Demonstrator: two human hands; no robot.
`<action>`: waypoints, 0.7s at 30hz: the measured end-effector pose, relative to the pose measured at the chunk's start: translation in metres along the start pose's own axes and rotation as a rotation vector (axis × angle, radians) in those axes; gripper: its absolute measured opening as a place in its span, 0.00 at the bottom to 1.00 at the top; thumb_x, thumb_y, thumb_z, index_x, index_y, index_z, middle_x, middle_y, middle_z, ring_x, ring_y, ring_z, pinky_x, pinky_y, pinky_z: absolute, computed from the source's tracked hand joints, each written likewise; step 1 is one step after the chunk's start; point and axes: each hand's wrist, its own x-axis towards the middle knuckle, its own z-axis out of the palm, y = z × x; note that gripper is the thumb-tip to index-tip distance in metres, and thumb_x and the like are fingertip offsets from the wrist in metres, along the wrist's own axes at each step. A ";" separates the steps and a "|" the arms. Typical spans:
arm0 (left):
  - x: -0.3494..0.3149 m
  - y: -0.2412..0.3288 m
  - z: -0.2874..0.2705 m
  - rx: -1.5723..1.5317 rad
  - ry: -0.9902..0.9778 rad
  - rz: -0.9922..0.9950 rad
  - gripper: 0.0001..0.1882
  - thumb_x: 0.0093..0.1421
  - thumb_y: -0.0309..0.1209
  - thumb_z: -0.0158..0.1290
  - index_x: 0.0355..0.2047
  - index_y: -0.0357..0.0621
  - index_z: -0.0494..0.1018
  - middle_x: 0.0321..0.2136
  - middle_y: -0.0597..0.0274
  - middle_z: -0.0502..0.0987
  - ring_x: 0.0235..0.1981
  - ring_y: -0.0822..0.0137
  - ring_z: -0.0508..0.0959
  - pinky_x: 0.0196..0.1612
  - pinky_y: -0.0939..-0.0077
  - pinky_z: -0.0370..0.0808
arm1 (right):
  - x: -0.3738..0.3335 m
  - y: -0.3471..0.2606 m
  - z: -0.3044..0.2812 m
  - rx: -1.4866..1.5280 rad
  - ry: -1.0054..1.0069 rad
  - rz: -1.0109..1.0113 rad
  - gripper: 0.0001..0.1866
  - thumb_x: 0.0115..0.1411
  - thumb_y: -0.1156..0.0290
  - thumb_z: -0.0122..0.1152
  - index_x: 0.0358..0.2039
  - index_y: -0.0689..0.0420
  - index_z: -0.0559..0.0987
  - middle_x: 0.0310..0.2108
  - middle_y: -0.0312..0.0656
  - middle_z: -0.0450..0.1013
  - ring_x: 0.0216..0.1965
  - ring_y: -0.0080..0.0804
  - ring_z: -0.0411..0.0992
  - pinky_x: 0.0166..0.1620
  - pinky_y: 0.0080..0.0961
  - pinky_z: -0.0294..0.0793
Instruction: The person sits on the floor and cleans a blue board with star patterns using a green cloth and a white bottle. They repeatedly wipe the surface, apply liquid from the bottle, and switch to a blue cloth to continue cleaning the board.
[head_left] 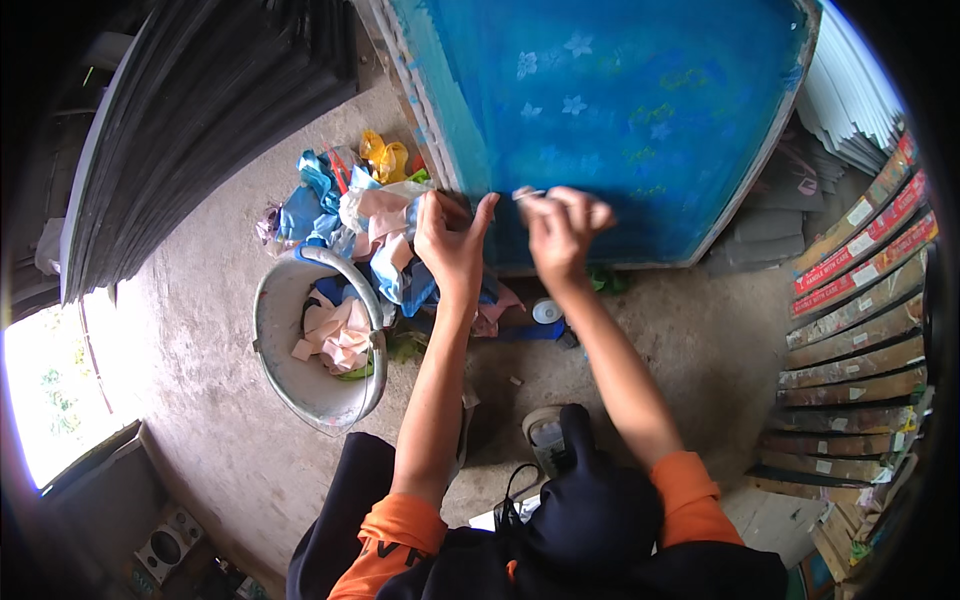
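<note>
Nearest: the person's dark clothing [590, 510] and an orange sleeve [695, 495]; forearms reach up from there. Left hand [455, 240]: thumb spread wide of curled fingers, over the near left edge of the blue panel [610, 130]; cannot tell whether the hidden fingers hold anything. Right hand [562, 228]: fingers bent in, narrow, a small pale bit [529, 194] seemingly pinched at the tips, over the panel's near end; blurred. The bit looks light and probably soft; a fingertip grip should do. Panel lies just beyond the hands, broad, faint flowers on its face. Judged stiff at the rim, thinner and easily marked within; best held by its edges. Beyond, lower: grey bucket [283, 350] with pinkish scraps [338, 332], bright rags [376, 215] beside it on concrete.
</note>
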 end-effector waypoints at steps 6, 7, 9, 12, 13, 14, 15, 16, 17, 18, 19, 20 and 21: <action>0.003 -0.005 -0.008 0.029 0.007 -0.008 0.24 0.44 0.35 0.69 0.19 0.39 0.61 0.15 0.65 0.62 0.18 0.71 0.62 0.23 0.74 0.62 | 0.007 0.013 -0.014 -0.059 0.105 0.140 0.07 0.48 0.70 0.69 0.27 0.42 0.80 0.29 0.29 0.66 0.36 0.32 0.60 0.42 0.33 0.53; 0.001 -0.003 -0.006 0.014 0.011 -0.013 0.24 0.44 0.35 0.69 0.18 0.39 0.62 0.15 0.65 0.62 0.18 0.70 0.62 0.23 0.74 0.62 | 0.004 0.009 -0.010 -0.012 0.076 0.134 0.08 0.48 0.70 0.69 0.28 0.42 0.80 0.30 0.29 0.67 0.36 0.32 0.61 0.43 0.33 0.53; -0.001 0.001 0.000 -0.025 0.006 -0.036 0.24 0.44 0.36 0.69 0.19 0.39 0.62 0.15 0.65 0.63 0.18 0.70 0.62 0.23 0.73 0.63 | 0.004 0.010 -0.006 0.026 -0.038 -0.014 0.10 0.47 0.70 0.69 0.30 0.42 0.78 0.32 0.30 0.68 0.37 0.33 0.62 0.43 0.34 0.54; 0.001 -0.001 -0.009 0.034 -0.025 -0.032 0.24 0.45 0.36 0.69 0.19 0.39 0.62 0.16 0.65 0.63 0.18 0.69 0.62 0.23 0.73 0.63 | 0.016 0.019 -0.020 -0.048 0.010 -0.052 0.08 0.48 0.74 0.67 0.28 0.45 0.79 0.30 0.30 0.66 0.37 0.31 0.60 0.41 0.32 0.53; 0.001 0.000 -0.008 0.040 -0.020 -0.005 0.24 0.45 0.36 0.69 0.19 0.39 0.62 0.16 0.64 0.63 0.18 0.69 0.61 0.24 0.73 0.63 | 0.017 0.019 -0.023 -0.082 0.074 0.043 0.08 0.47 0.74 0.68 0.26 0.45 0.79 0.29 0.30 0.65 0.36 0.31 0.60 0.40 0.33 0.52; 0.000 0.001 -0.006 0.022 -0.003 -0.008 0.24 0.45 0.36 0.68 0.19 0.39 0.62 0.15 0.65 0.63 0.18 0.69 0.61 0.23 0.73 0.63 | 0.015 0.013 -0.018 -0.043 0.101 0.136 0.08 0.47 0.73 0.69 0.25 0.45 0.78 0.30 0.30 0.66 0.36 0.31 0.60 0.41 0.33 0.52; 0.000 0.003 -0.003 0.004 0.014 -0.011 0.24 0.45 0.35 0.68 0.19 0.39 0.62 0.15 0.65 0.63 0.18 0.70 0.61 0.23 0.74 0.63 | 0.014 0.005 -0.012 -0.041 0.062 0.085 0.09 0.47 0.72 0.70 0.25 0.44 0.77 0.30 0.29 0.67 0.36 0.31 0.61 0.42 0.32 0.52; -0.002 0.001 -0.002 -0.006 0.030 -0.019 0.23 0.46 0.35 0.68 0.19 0.39 0.62 0.15 0.65 0.62 0.18 0.71 0.61 0.23 0.75 0.62 | 0.011 -0.007 -0.006 -0.034 0.017 0.041 0.09 0.47 0.71 0.70 0.24 0.44 0.77 0.31 0.29 0.67 0.36 0.31 0.61 0.42 0.32 0.52; -0.002 -0.001 -0.004 -0.025 0.011 -0.045 0.23 0.45 0.35 0.68 0.19 0.39 0.61 0.15 0.66 0.62 0.18 0.72 0.60 0.23 0.76 0.62 | 0.011 -0.014 0.000 -0.017 -0.032 -0.047 0.10 0.46 0.72 0.70 0.24 0.44 0.75 0.32 0.28 0.68 0.37 0.31 0.61 0.43 0.32 0.52; -0.002 -0.004 -0.006 -0.043 -0.009 -0.072 0.24 0.45 0.35 0.68 0.19 0.39 0.61 0.15 0.67 0.62 0.18 0.73 0.60 0.23 0.77 0.61 | 0.012 -0.012 -0.003 -0.055 -0.060 -0.078 0.10 0.46 0.71 0.70 0.25 0.43 0.77 0.31 0.27 0.68 0.38 0.31 0.61 0.43 0.31 0.52; 0.000 -0.005 -0.008 -0.049 -0.003 -0.049 0.24 0.45 0.34 0.69 0.18 0.40 0.61 0.15 0.68 0.62 0.18 0.75 0.59 0.22 0.78 0.60 | 0.011 -0.008 -0.010 -0.070 -0.067 -0.052 0.10 0.46 0.72 0.70 0.26 0.42 0.78 0.31 0.27 0.68 0.38 0.31 0.61 0.43 0.31 0.52; 0.002 -0.006 -0.008 -0.038 -0.009 -0.050 0.24 0.45 0.34 0.69 0.18 0.40 0.61 0.15 0.68 0.62 0.18 0.75 0.59 0.22 0.78 0.60 | 0.010 0.002 -0.019 -0.081 -0.066 -0.024 0.10 0.45 0.72 0.70 0.27 0.42 0.79 0.31 0.27 0.68 0.38 0.30 0.61 0.43 0.30 0.53; 0.001 -0.006 -0.010 -0.026 -0.017 -0.051 0.24 0.45 0.34 0.69 0.18 0.40 0.61 0.15 0.68 0.61 0.18 0.75 0.59 0.22 0.78 0.60 | 0.006 0.011 -0.026 -0.119 -0.006 0.037 0.10 0.46 0.73 0.70 0.28 0.43 0.80 0.30 0.28 0.68 0.37 0.31 0.60 0.43 0.30 0.54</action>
